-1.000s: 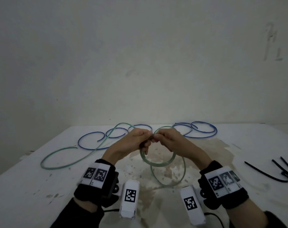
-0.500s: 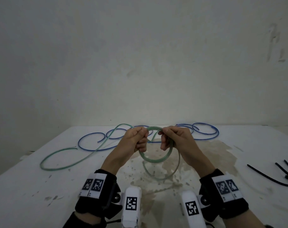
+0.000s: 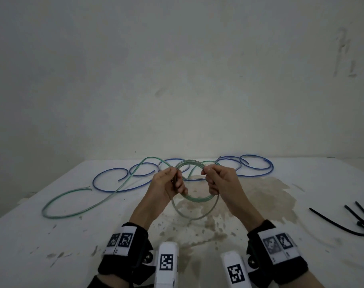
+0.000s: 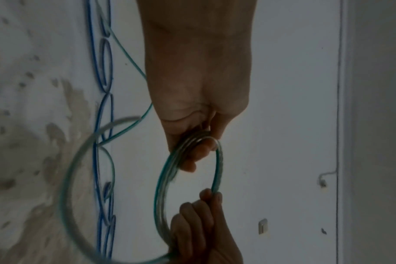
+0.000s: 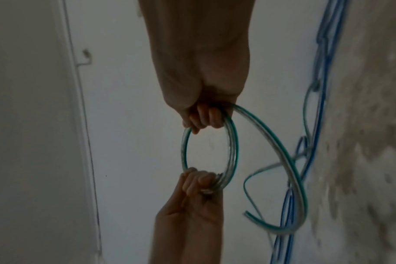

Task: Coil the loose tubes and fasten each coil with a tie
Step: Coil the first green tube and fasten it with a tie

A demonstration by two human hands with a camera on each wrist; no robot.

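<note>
A clear tube with a green stripe is wound into a small upright coil above the table's middle. My left hand grips the coil's left side. My right hand grips its right side. One larger loose loop hangs below the coil. The rest of the green tube trails left across the table. A blue tube lies in loose curls along the far edge. Black ties lie at the right.
The white table carries a brown stain in its middle and small specks nearer me. A bare wall rises right behind the far edge. The table's left edge runs diagonally at the left.
My hands have moved apart, from pinching together at the coil's top to gripping its two sides. The coil now stands higher and rounder, with another turn gathered in.
</note>
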